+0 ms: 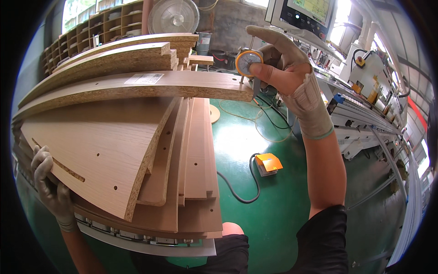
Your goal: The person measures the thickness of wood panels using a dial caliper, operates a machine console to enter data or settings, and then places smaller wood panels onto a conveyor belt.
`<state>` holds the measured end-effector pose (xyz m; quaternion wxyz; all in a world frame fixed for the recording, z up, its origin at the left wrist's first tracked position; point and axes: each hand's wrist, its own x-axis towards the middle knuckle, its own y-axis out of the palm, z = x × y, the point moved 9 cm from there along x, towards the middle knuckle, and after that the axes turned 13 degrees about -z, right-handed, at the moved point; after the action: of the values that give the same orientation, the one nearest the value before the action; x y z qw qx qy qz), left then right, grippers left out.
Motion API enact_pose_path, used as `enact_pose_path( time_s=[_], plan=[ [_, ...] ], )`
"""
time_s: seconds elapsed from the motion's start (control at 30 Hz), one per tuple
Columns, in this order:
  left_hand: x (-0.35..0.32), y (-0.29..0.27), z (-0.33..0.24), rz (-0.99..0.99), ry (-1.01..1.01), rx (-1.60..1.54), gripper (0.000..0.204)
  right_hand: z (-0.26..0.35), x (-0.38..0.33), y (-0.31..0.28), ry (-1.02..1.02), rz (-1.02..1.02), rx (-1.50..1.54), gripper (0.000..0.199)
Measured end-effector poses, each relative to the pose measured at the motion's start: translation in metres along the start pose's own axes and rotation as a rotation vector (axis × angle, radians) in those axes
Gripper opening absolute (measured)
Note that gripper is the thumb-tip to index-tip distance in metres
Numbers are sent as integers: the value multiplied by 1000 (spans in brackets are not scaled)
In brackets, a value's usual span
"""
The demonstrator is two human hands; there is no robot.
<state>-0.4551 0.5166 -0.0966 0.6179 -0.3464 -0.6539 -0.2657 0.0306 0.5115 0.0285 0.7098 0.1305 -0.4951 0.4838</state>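
Observation:
In my gloved right hand [287, 61] is a dial gauge [247, 60] with a round orange-rimmed face. Thumb and fingers pinch it, and the index finger reaches over its top stem. Its lower tip meets the right end of a long wood-grain chipboard panel [196, 82] that carries a white label. A wider panel [102, 132] with a slot and several drilled holes lies below, tilted toward me. My gloved left hand [49, 189] grips that panel's near left edge, fingers curled over it beside the slot.
More panels [194, 164] are stacked below, on a roller-edged support [150, 239]. An orange foot pedal [269, 163] with a black cable lies on the green floor. A fan [173, 18] and shelves [107, 27] stand behind; a long machine [365, 107] with a screen [310, 11] is at right.

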Motion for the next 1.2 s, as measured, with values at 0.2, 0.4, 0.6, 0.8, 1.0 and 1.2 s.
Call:
enact_pose_path(
  time_s=[0.2,0.4,0.6,0.8,1.0,1.2],
  plan=[
    [0,1,-1,-6,-8,15,46,5,-1,2,47,-10,61,54],
    [1,-2,-2,-9,-6,53,45,6,-1,3,-11,-15,-1,53],
    [6,1,-10,3,24,61,46,-3,-12,-4,22,-67,58,61],
    [7,1,-11,-16,47,40,47,8,-18,-3,69,-38,101,63],
    [5,4,-18,13,84,22,51,14,-19,-1,116,-38,77,60],
    [4,8,-28,17,124,18,52,14,-19,-4,118,-30,-18,61]
  ],
)
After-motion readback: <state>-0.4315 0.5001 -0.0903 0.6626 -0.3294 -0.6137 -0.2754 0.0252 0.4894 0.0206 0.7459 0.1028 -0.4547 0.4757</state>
